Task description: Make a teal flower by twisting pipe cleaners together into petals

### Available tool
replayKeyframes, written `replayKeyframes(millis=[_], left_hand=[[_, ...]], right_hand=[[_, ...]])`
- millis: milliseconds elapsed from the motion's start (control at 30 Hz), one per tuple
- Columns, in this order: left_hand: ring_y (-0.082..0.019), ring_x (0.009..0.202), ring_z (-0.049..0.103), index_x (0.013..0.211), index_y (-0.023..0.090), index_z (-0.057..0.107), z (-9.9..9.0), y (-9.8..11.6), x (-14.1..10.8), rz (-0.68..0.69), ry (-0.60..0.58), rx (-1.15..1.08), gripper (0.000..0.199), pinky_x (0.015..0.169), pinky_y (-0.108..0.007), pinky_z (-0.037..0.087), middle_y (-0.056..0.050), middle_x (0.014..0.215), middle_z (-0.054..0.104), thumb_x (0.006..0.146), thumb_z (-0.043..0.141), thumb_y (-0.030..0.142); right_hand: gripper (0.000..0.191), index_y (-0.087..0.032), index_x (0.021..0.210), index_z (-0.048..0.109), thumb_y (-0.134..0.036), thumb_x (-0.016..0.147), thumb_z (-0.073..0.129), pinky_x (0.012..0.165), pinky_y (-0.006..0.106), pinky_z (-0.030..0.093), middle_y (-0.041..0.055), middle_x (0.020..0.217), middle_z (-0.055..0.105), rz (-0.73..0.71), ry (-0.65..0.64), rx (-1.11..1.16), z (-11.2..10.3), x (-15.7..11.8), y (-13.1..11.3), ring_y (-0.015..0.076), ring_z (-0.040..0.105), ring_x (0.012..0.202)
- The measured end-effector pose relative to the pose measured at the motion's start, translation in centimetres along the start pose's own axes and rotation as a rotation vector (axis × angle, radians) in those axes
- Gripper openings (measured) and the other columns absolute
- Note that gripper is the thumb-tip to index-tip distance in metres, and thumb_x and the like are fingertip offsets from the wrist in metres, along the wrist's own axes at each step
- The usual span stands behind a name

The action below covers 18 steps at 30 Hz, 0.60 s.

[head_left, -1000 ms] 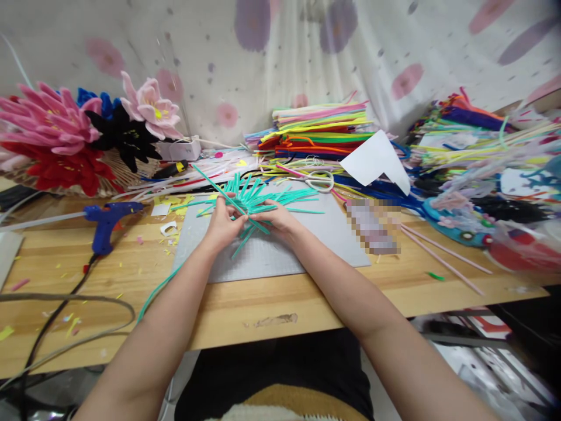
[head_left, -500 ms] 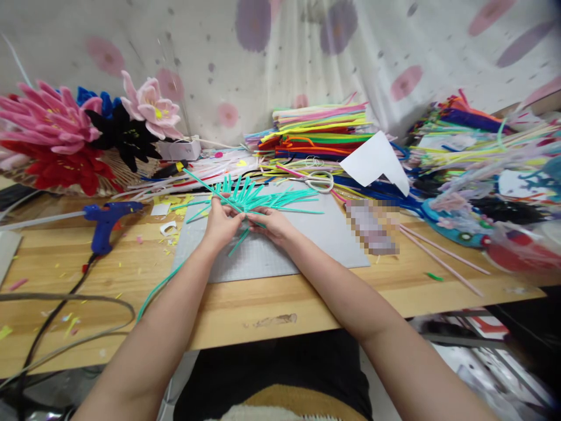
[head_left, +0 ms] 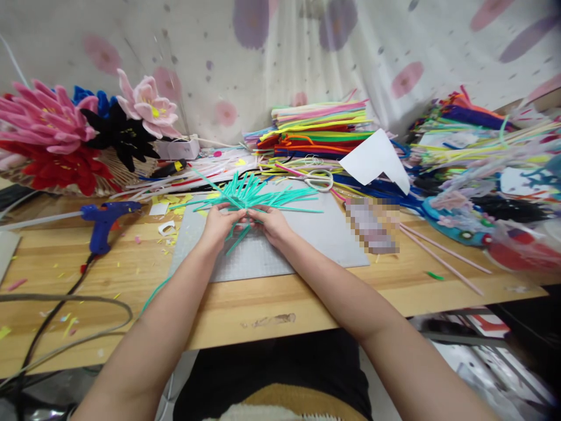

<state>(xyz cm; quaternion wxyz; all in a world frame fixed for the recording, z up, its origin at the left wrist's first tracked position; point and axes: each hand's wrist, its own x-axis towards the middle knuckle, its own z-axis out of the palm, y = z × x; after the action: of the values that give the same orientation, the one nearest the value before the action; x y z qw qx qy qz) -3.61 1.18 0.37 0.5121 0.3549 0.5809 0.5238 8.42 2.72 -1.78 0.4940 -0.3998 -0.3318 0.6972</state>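
Note:
Both hands meet over a grey cutting mat (head_left: 333, 245), at the near side of a spread of teal pipe cleaners (head_left: 245, 190). My left hand (head_left: 221, 222) is closed, its thumb and fingers pinching teal stems from the left. From the right, my right hand (head_left: 270, 222) pinches stems at the same spot, its fingertips almost touching the left ones. Stems fan out beyond the hands and to the right, and a short end sticks out below them. Another teal strand runs under my left forearm. The exact pinch point is partly hidden by the fingers.
A blue glue gun (head_left: 101, 225) lies at the left, its cord trailing down. Fuzzy flowers (head_left: 56, 128) stand behind it. Scissors (head_left: 319, 180), white paper (head_left: 372, 158) and stacked pipe cleaners (head_left: 319, 128) lie at the back. Pink sticks (head_left: 442, 260) rest at the right.
The fingers of my left hand have come down from the long diagonal stem to the pinch point. The stems at the upper left have shifted, and the teal strand by my left forearm shows less.

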Motion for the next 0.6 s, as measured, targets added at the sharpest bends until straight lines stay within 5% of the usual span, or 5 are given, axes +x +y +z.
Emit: replayKeyframes(millis=[67, 167, 333, 467, 600], left_hand=[[-0.013, 0.055, 0.060, 0.091, 0.019, 0.038, 0.1, -0.4, 0.0, 0.087, 0.088, 0.055, 0.049, 0.049, -0.024, 0.047, 0.003, 0.063, 0.062, 0.058, 0.075, 0.019], [-0.012, 0.060, 0.060, 0.090, 0.021, 0.042, 0.3, -1.2, -0.2, 0.408, 0.231, 0.209, 0.043, 0.056, -0.024, 0.048, 0.005, 0.068, 0.060, 0.062, 0.073, 0.026], [-0.014, 0.076, 0.061, 0.081, 0.020, 0.062, 0.6, -1.8, -0.5, 0.843, 0.248, 0.565, 0.008, 0.071, -0.027, 0.046, -0.002, 0.081, 0.065, 0.079, 0.058, 0.027], [-0.016, 0.079, 0.061, 0.077, 0.019, 0.069, 0.6, -1.9, -0.1, 0.884, 0.253, 0.520, 0.012, 0.073, -0.029, 0.048, -0.004, 0.078, 0.067, 0.078, 0.060, 0.027], [-0.014, 0.071, 0.060, 0.081, 0.017, 0.070, 0.9, -2.2, 0.0, 0.708, 0.198, 0.331, 0.017, 0.059, -0.026, 0.050, -0.005, 0.080, 0.067, 0.075, 0.061, 0.030]], right_hand=[[0.023, -0.015, 0.065, 0.061, -0.021, 0.050, 0.078, 0.053, 0.019, 0.046, -0.0038, 0.059, 0.059, -0.054, 0.035, 0.014, 0.2, 0.0, 0.1, 0.0054, 0.051, 0.052], [0.024, -0.016, 0.064, 0.059, -0.023, 0.049, 0.077, 0.054, 0.020, 0.046, -0.0049, 0.058, 0.059, -0.136, 0.086, 0.033, 0.6, 0.1, 0.2, 0.0051, 0.050, 0.050], [0.026, -0.016, 0.063, 0.059, -0.028, 0.048, 0.077, 0.056, 0.021, 0.047, -0.0053, 0.057, 0.059, -0.201, 0.120, 0.054, 1.0, 0.1, 0.3, 0.0057, 0.051, 0.050], [0.027, -0.017, 0.063, 0.058, -0.027, 0.046, 0.077, 0.057, 0.023, 0.048, -0.0049, 0.057, 0.059, -0.216, 0.162, 0.095, 1.1, 0.1, 0.4, 0.0072, 0.052, 0.051], [0.026, -0.017, 0.060, 0.059, -0.028, 0.045, 0.077, 0.058, 0.024, 0.048, -0.0042, 0.059, 0.059, -0.244, 0.144, 0.089, 1.1, 0.2, 0.4, 0.0077, 0.052, 0.053]])
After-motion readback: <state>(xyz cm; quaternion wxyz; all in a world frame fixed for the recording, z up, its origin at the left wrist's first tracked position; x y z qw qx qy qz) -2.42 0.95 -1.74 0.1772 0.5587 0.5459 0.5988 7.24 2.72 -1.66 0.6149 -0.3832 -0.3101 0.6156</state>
